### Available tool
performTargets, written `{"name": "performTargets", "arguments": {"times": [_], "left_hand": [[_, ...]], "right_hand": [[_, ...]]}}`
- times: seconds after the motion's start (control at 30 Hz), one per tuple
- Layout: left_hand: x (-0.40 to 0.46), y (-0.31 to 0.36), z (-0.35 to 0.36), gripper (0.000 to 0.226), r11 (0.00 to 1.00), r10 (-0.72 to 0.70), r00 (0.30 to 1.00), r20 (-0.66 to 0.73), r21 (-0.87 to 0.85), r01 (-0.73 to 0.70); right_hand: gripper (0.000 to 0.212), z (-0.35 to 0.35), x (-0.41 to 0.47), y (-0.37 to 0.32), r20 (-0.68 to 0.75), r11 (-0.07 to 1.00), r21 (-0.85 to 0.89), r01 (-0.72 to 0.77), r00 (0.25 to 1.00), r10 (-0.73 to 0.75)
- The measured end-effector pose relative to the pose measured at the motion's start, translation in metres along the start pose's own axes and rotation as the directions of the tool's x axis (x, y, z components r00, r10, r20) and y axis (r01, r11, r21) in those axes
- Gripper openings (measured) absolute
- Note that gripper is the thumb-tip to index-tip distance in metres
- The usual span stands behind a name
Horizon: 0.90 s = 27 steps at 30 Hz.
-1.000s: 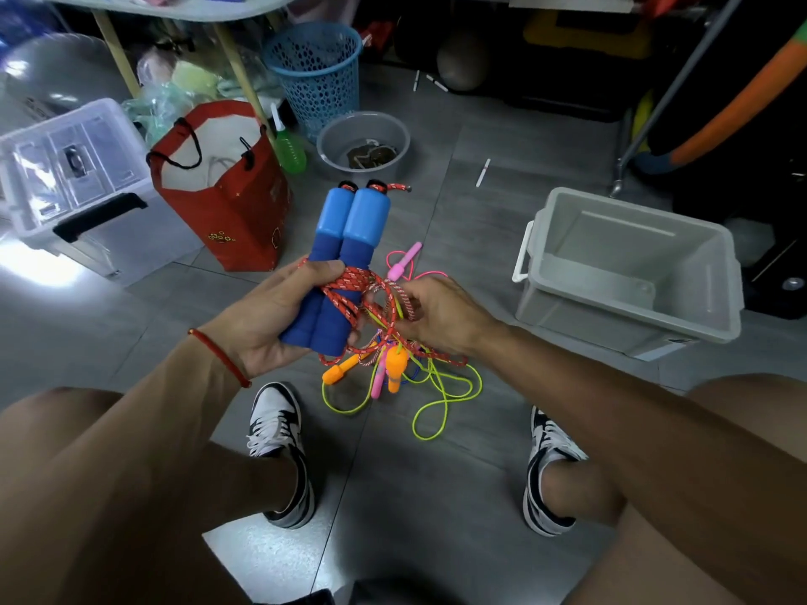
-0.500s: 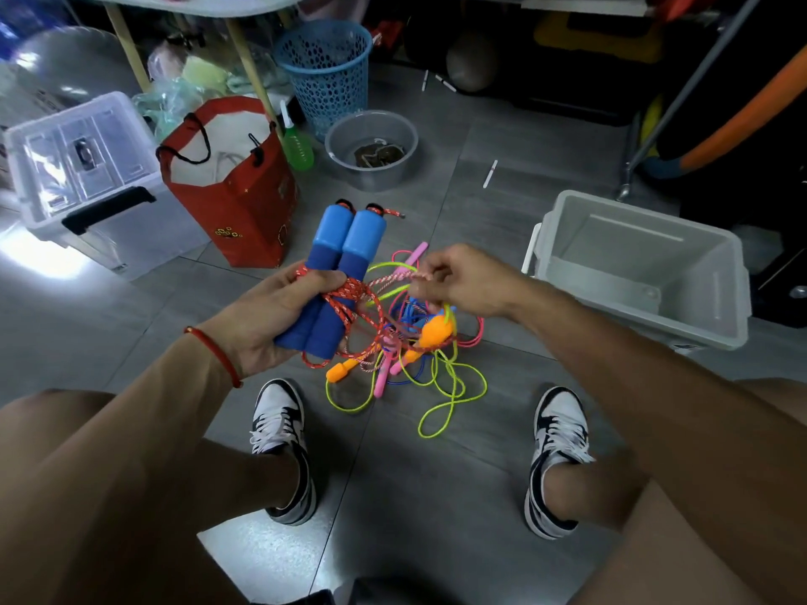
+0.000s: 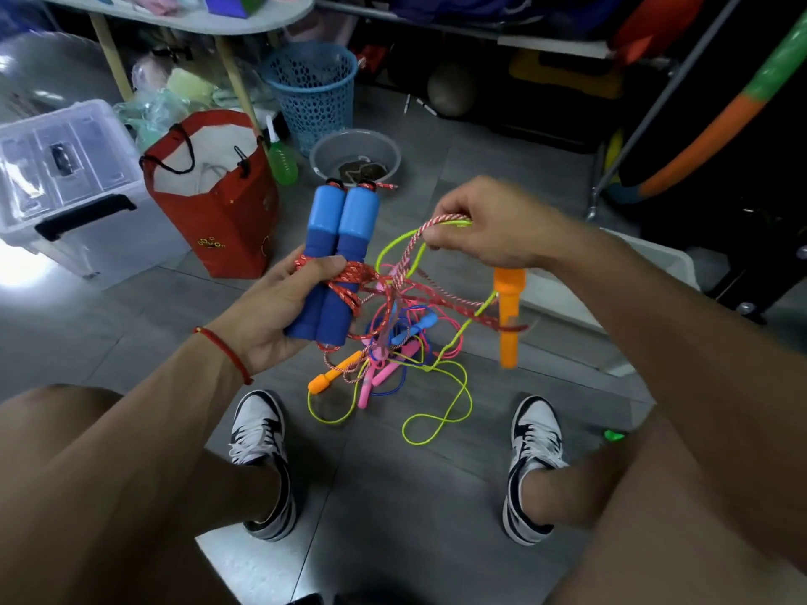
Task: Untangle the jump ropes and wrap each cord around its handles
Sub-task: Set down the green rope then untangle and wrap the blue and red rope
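left hand (image 3: 279, 307) grips blue handles (image 3: 338, 255), right hand (image 3: 489, 224) pinches red cord (image 3: 419, 242) above bare floor (image 3: 415, 495).

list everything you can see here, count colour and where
blue handles: two, blue, side by side in left hand
red cord: one, red-white braid, wound round blue handles, trailing to right hand
orange handles: two, one hanging under right hand, one on floor
rope tangle: yellow-green, pink, blue cords, floor between shoes
red bag: one, left floor
blue basket: one, behind
grey basin: one, behind handles
clear lidded box: one, far left
open grey bin: one, right, mostly hidden
shoes: two, black-white
left hand: grips blue handles
right hand: pinches red and yellow-green cords
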State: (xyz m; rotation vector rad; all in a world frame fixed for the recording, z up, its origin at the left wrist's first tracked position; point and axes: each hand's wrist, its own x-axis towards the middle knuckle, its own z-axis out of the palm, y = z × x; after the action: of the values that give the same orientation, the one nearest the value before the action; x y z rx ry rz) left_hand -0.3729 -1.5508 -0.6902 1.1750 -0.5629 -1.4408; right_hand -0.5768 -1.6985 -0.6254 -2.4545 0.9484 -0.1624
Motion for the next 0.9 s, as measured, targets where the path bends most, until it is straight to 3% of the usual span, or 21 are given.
{"name": "performTargets", "arguments": {"times": [0.1,0.33,0.5,0.73,0.9], "left_hand": [[0.0,0.002,-0.002,0.029,0.999,-0.03,0.997,-0.065,0.037,0.033],[0.003,-0.001,-0.002,0.027,0.981,0.001,0.987,-0.162,0.192,0.031],[0.004,0.001,-0.006,0.024,0.945,0.057,0.969,-0.239,0.325,0.025],[0.0,0.004,-0.007,0.017,0.881,0.113,0.961,-0.254,0.472,0.021],[-0.005,0.013,-0.012,0.022,0.864,0.107,0.964,-0.243,0.502,0.031]], "right_hand": [[0.019,-0.022,0.0,-0.005,-0.008,0.986,-0.163,0.024,1.0,-0.025],[0.02,-0.057,0.0,-0.023,-0.029,0.94,-0.329,0.09,0.994,-0.106],[0.022,-0.081,0.005,-0.037,0.026,0.756,-0.615,0.224,0.964,-0.264],[0.015,-0.1,0.0,-0.035,0.133,0.908,-0.403,0.111,0.989,-0.062],[0.015,-0.101,0.002,-0.007,0.037,0.954,-0.284,-0.094,0.993,0.109]]}}
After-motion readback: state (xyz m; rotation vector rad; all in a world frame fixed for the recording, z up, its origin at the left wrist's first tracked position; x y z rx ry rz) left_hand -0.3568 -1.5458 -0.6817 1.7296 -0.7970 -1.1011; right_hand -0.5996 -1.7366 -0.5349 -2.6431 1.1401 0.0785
